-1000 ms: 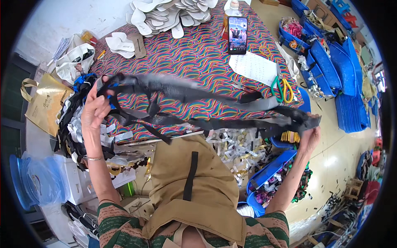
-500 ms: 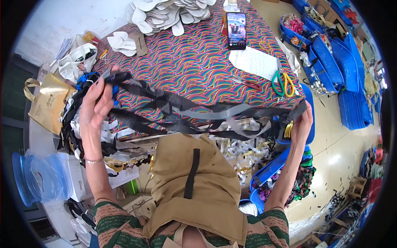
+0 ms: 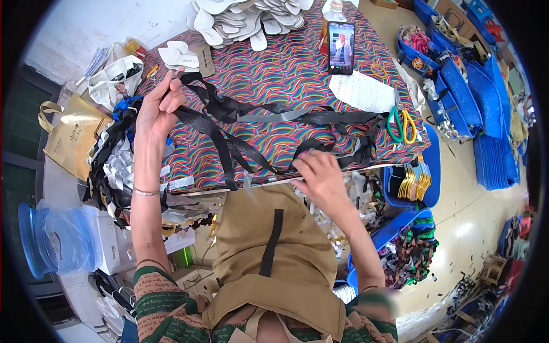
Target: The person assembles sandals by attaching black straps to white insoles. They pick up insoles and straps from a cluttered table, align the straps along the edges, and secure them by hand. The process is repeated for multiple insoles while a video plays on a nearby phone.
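Observation:
My left hand (image 3: 160, 107), raised over the left part of the table, is closed round one end of a bundle of long black strips (image 3: 274, 111). From there the strips run rightward across the patterned cloth, twisted and looped, with a few greyish ones among them. My right hand (image 3: 321, 178) is at the table's front edge, its fingers curled down on the lower strips; the fingertips are partly hidden. The far right ends of the bundle lie on the cloth near scissors (image 3: 402, 126) with green and yellow handles.
A phone (image 3: 341, 48) stands against a bottle (image 3: 335, 12), beside a white sheet (image 3: 363, 91). Pale sole-shaped pieces (image 3: 251, 23) are piled at the back. More strips (image 3: 117, 163) hang at the left edge. Blue bins (image 3: 432, 171) stand on the right.
The stretched bundle has come down onto the cloth. My right hand has left its right end and moved left to the front edge. My left hand has shifted slightly up and right.

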`<state>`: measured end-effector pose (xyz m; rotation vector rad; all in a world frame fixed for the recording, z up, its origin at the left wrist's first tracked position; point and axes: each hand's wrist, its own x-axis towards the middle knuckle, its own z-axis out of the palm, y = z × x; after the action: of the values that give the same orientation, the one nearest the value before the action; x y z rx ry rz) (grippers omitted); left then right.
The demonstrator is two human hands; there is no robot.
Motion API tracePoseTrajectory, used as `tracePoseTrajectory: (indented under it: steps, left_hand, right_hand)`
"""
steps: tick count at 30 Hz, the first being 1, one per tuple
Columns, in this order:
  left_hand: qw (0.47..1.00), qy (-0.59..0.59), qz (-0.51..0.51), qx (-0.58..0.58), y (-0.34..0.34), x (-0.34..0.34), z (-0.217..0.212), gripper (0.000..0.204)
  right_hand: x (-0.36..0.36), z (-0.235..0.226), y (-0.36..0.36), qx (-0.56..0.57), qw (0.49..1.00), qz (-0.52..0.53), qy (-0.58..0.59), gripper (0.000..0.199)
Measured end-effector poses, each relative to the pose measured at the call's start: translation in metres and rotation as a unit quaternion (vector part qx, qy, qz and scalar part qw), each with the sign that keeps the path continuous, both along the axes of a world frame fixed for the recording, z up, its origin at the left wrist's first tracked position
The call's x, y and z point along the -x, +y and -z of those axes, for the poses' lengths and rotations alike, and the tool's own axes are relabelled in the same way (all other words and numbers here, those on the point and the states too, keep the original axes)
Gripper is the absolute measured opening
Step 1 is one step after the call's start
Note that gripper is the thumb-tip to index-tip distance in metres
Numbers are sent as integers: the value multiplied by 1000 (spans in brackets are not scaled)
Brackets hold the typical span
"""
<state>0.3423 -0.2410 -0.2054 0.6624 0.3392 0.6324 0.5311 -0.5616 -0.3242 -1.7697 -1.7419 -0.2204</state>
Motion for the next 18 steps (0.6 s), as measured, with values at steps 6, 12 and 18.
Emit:
tracePoseTrajectory:
  steps: [6,12,18]
  left_hand:
    - [999,14,-28,-33,31,26,6,29]
    - [983,75,-149,-76,57,79,-2,31]
    - [991,55,-98,-79,65,112,-18,32]
  right_hand:
    - [-14,27,-15,16,998,-5,60,22]
    - [-55,22,-65,-14,983,72,171,17]
    - [-102,34,-141,-71,870,317,372,10]
